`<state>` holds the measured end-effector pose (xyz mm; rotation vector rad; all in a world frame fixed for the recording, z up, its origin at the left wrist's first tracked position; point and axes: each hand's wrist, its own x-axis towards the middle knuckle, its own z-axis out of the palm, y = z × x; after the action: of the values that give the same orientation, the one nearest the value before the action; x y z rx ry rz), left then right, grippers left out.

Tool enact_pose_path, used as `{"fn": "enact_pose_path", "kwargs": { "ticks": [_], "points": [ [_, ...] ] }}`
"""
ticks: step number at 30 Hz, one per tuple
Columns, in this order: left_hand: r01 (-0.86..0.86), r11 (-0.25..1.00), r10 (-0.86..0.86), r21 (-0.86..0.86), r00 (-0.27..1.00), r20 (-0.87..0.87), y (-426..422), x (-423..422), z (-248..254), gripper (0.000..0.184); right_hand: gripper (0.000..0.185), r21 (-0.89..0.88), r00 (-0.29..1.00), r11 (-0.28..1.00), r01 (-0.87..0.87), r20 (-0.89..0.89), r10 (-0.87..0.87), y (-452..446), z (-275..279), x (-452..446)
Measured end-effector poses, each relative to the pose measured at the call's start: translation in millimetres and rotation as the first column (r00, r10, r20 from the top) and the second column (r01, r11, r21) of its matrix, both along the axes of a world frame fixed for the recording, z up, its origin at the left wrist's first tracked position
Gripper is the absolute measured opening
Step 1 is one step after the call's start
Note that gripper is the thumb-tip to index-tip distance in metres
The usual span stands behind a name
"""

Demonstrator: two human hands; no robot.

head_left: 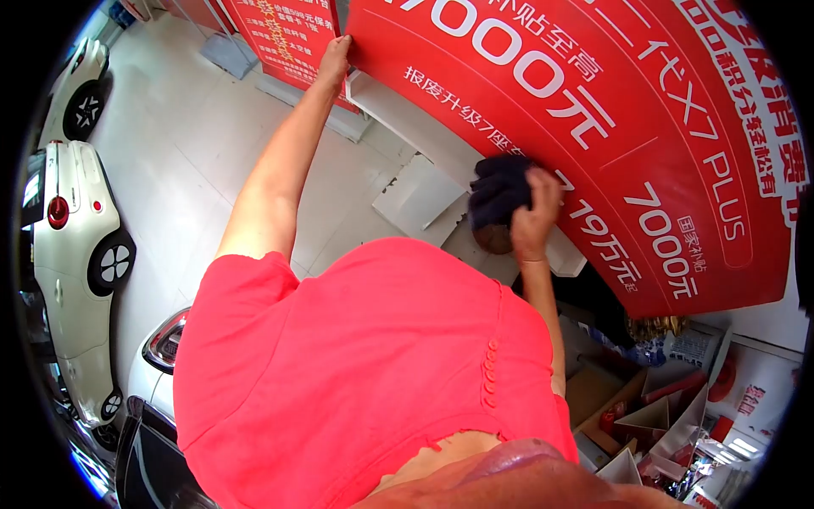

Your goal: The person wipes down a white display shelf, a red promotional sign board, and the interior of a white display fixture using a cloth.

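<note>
A large red sign board (509, 110) with white Chinese lettering and figures leans at a slant before me. My left hand (337, 58) is closed on its left edge, arm stretched out. Lower on the board, my right hand (536, 212), slightly blurred, grips a bunched dark cloth (500, 191). The cloth overlaps the board's lower edge. Just below it shows a brown rounded thing (493, 239) that I cannot make out. The fingertips of my right hand are partly hidden by blur.
White cars (76, 263) stand on the tiled floor at the left. A second red sign (284, 51) is behind my left hand. Under the board is a white stand (420, 195). Open cartons (636, 416) and loose packages crowd the lower right.
</note>
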<state>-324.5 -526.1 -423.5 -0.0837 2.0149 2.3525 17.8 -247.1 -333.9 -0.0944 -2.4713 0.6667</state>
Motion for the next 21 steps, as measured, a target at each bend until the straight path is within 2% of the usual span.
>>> {"fn": "enact_pose_path", "kwargs": {
  "ticks": [2, 4, 6, 8, 9, 10, 11, 13, 15, 16, 18, 19, 21],
  "points": [
    [0.042, 0.999, -0.042, 0.003, 0.999, 0.005, -4, -3, -4, 0.037, 0.036, -0.018, 0.982, 0.993, 0.12, -0.148, -0.121, 7, 52, -5],
    [0.085, 0.996, -0.085, 0.004, 0.996, 0.007, -5, -4, -6, 0.038, 0.033, -0.055, 0.899, 0.983, 0.174, -0.399, -0.182, 27, 96, -10],
    [0.034, 0.999, -0.034, 0.023, 0.999, 0.001, -2, -5, -6, 0.037, 0.04, -0.369, 0.786, 0.923, 0.107, -0.537, -0.305, 13, 155, -24],
    [0.008, 1.0, -0.008, 0.02, 1.0, -0.003, -1, -6, -8, 0.035, 0.048, -0.318, 0.723, 0.946, 0.055, -0.641, -0.258, 18, 192, -42],
    [-0.021, 1.0, 0.021, 0.019, 1.0, -0.007, 0, -7, -8, 0.033, 0.052, -0.1, 0.685, 0.97, 0.222, -0.692, -0.227, 30, 199, -53],
    [-0.018, 1.0, 0.018, 0.017, 1.0, -0.008, 0, -5, -4, 0.033, 0.057, 0.117, 0.654, 0.916, 0.383, -0.734, -0.18, 43, 202, -66],
    [0.038, 0.999, -0.037, 0.03, 0.999, -0.014, -2, -2, 2, 0.032, 0.057, 0.21, 0.662, 0.903, 0.376, -0.742, -0.103, 51, 198, -83],
    [0.092, 0.995, -0.091, 0.042, 0.996, -0.022, -3, -2, 5, 0.031, 0.045, 0.278, 0.736, 0.93, 0.241, -0.677, 0.011, 50, 166, -113],
    [0.092, 0.994, -0.091, 0.064, 0.996, -0.022, -5, -4, 1, 0.03, 0.056, 0.421, 0.819, 0.836, 0.353, -0.572, -0.058, 21, 118, -118],
    [0.095, 0.994, -0.093, 0.063, 0.995, -0.021, -4, -5, -1, 0.03, 0.056, 0.492, 0.881, 0.813, 0.311, -0.47, -0.053, 7, 88, -117],
    [0.074, 0.994, -0.074, 0.081, 0.997, 0.005, -5, -6, -2, 0.03, 0.052, 0.594, 0.977, 0.797, 0.107, -0.214, 0.028, -16, 30, -104],
    [0.077, 0.994, -0.078, 0.078, 0.997, 0.007, -5, -4, -1, 0.03, 0.042, 0.585, 0.987, 0.811, 0.002, -0.129, 0.091, -32, 10, -95],
    [0.052, 0.998, -0.053, 0.037, 0.998, 0.016, -5, -1, 4, 0.031, 0.039, 0.443, 0.966, 0.859, -0.257, 0.122, 0.227, -44, -31, -72]
  ]
}}
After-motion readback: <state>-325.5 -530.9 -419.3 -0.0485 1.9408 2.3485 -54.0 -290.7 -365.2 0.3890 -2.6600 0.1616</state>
